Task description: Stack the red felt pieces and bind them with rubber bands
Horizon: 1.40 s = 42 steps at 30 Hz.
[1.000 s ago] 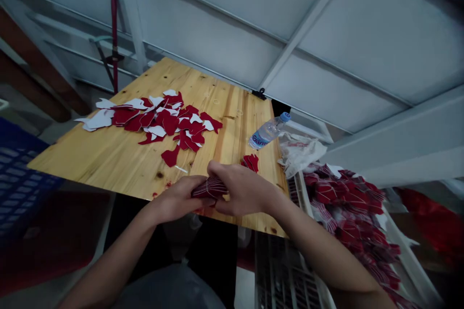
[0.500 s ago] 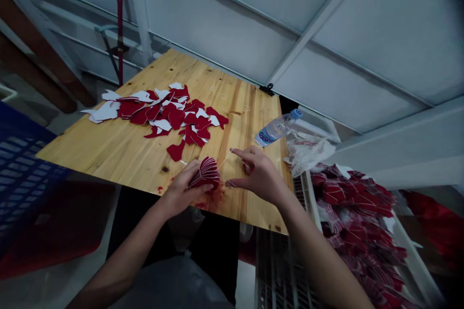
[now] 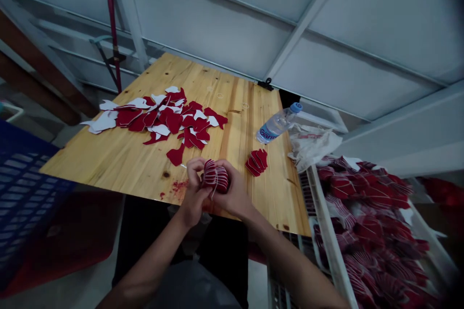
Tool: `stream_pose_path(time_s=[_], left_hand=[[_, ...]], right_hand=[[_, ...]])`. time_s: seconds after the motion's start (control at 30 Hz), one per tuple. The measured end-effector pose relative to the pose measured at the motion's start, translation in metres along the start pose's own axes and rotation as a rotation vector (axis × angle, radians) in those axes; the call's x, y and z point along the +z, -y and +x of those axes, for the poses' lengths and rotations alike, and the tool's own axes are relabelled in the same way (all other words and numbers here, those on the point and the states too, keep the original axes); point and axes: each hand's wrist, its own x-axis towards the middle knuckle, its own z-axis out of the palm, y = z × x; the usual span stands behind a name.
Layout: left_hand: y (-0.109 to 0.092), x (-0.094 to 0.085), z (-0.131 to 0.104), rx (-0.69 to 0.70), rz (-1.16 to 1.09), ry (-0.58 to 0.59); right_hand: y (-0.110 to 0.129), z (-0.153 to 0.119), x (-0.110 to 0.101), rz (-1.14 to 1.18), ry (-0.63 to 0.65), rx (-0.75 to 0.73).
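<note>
Near the front edge of the wooden table, both hands are closed around a bundle of red fabric pieces [image 3: 216, 178] with white edges. My left hand [image 3: 193, 198] grips its left side, thumb at the bottom. My right hand [image 3: 235, 194] wraps round the right side, its fingers partly hidden behind the bundle. A thin pale band crosses the bundle's front. To the right lies a small fanned stack of red pieces [image 3: 256, 162]. Farther left, a loose pile of red and white cut pieces [image 3: 163, 118] spreads over the table.
The wooden table [image 3: 232, 140] carries a water bottle [image 3: 277, 124], a black clip [image 3: 266, 84] at its back edge and a few thin rings [image 3: 245, 105]. At right, a white crate [image 3: 331, 246] holds many red bundles, with a plastic bag [image 3: 313, 142] behind. A blue basket [image 3: 25, 193] stands at left.
My right hand has come in from the right, where it was stretching a thin band, and now grips the bundle with my left hand. The small red stack has come into view.
</note>
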Motion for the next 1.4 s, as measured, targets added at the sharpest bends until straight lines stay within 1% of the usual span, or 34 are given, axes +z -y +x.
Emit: stream_pose_path(time_s=[0.03, 0.07, 0.1, 0.13, 0.2, 0.23, 0.27, 0.33, 0.4, 0.43, 0.5, 0.53, 0.63, 0.67, 0.73, 0.8, 0.83, 0.87, 0.93, 1.0, 1.07, 1.13, 1.2, 1.27, 1.33, 1.4], left_hand=[[-0.003, -0.004, 0.004, 0.053, 0.084, 0.010], [-0.008, -0.010, 0.008, 0.108, 0.194, 0.045], [-0.015, -0.015, 0.013, 0.160, 0.321, 0.107], [-0.023, -0.021, 0.018, 0.201, 0.457, 0.202], [-0.038, -0.029, 0.026, 0.194, 0.664, 0.421], [-0.044, -0.031, 0.028, 0.162, 0.718, 0.503], [-0.048, -0.032, 0.030, 0.129, 0.736, 0.554], [-0.051, -0.033, 0.031, 0.088, 0.694, 0.584], [-0.049, -0.034, 0.028, 0.048, 0.596, 0.593], [-0.047, -0.035, 0.026, 0.015, 0.533, 0.591], [-0.043, -0.039, 0.020, -0.068, 0.401, 0.561], [-0.041, -0.041, 0.018, -0.098, 0.337, 0.533], [-0.036, -0.047, 0.012, -0.120, 0.206, 0.468], [-0.035, -0.049, 0.011, -0.115, 0.187, 0.473], [-0.034, -0.051, 0.010, -0.108, 0.183, 0.520], [-0.034, -0.052, 0.011, -0.107, 0.242, 0.587], [-0.035, -0.052, 0.011, -0.097, 0.299, 0.615], [-0.036, -0.053, 0.011, -0.080, 0.368, 0.635], [-0.038, -0.054, 0.011, -0.022, 0.497, 0.652], [-0.041, -0.056, 0.011, 0.025, 0.554, 0.657], [-0.044, -0.058, 0.010, 0.046, 0.527, 0.643], [-0.044, -0.060, 0.008, 0.047, 0.467, 0.598], [-0.040, -0.061, 0.005, 0.007, 0.395, 0.560], [-0.035, -0.059, 0.000, -0.080, 0.282, 0.527], [-0.029, -0.055, -0.004, -0.182, 0.137, 0.493], [-0.026, -0.050, -0.007, -0.294, 0.017, 0.501]], right_hand=[[0.001, 0.000, -0.003, -0.143, -0.008, -0.048], [0.003, 0.000, -0.005, -0.291, -0.002, -0.089], [0.006, 0.000, -0.008, -0.429, 0.016, -0.111], [0.010, 0.000, -0.009, -0.542, 0.042, -0.112], [0.020, 0.000, -0.010, -0.679, 0.087, -0.076], [0.025, -0.001, -0.009, -0.704, 0.099, -0.055], [0.031, -0.002, -0.009, -0.702, 0.099, -0.034], [0.041, -0.004, -0.011, -0.610, 0.086, 0.024], [0.048, -0.005, -0.020, -0.403, 0.104, 0.114], [0.049, -0.004, -0.027, -0.279, 0.136, 0.167], [0.050, 0.000, -0.045, -0.075, 0.224, 0.271], [0.050, 0.003, -0.054, -0.019, 0.275, 0.325], [0.045, 0.014, -0.076, 0.034, 0.486, 0.487], [0.044, 0.018, -0.080, 0.073, 0.562, 0.536], [0.042, 0.024, -0.082, 0.228, 0.686, 0.633], [0.042, 0.026, -0.077, 0.449, 0.745, 0.744], [0.043, 0.025, -0.073, 0.560, 0.739, 0.796], [0.044, 0.024, -0.068, 0.659, 0.705, 0.840], [0.048, 0.021, -0.059, 0.813, 0.561, 0.891], [0.050, 0.018, -0.052, 0.902, 0.401, 0.893], [0.051, 0.018, -0.050, 0.923, 0.314, 0.872], [0.049, 0.019, -0.052, 0.902, 0.280, 0.834], [0.049, 0.022, -0.054, 0.888, 0.264, 0.765], [0.051, 0.024, -0.055, 0.901, 0.255, 0.661], [0.053, 0.025, -0.054, 0.915, 0.277, 0.560], [0.054, 0.026, -0.050, 0.911, 0.315, 0.508]])
